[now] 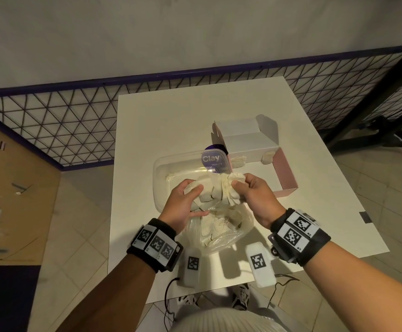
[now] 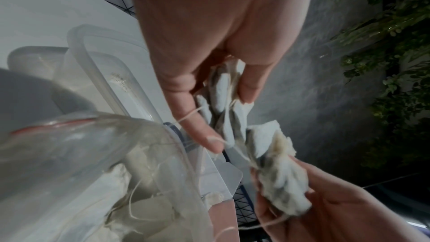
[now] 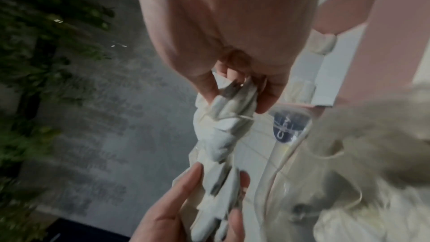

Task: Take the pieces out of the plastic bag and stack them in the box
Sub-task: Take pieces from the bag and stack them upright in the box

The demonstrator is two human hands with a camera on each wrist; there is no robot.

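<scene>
left grip: your left hand (image 1: pixel 187 202) curls its fingers round the near-left end of a clump of pieces (image 1: pixel 215 191), thumb on top, so the clump cannot drop back into the bag

right grip: your right hand (image 1: pixel 252 195) pinches the far-right end of the same clump, narrow and tight; the two holds look meant to tease the tangled pieces apart

pieces: pale, soft little pouches with strings, bunched together; the left wrist view shows loose strings (image 2: pixel 235 146) running between your two hands, which is probably why they come out as a clump

clump's long axis: it runs from one hand to the other, left to right across you and slightly away, held up above the desk (image 1: pixel 171 111)

plastic bag: the plastic bag (image 1: pixel 221 233) slumps on the desk just under your hands, mouth up towards them, more pieces inside; it sits close so that lifts are short

box: the box (image 1: pixel 285 173), pink inside with its lid standing open at the back, lies beyond your right hand; a few pieces lie along its far wall

clear tub: a clear tub (image 1: pixel 161 173) with a purple "Clay" label lies between bag and box, just beside both

likely snag: strings dragging extra pieces out
</scene>
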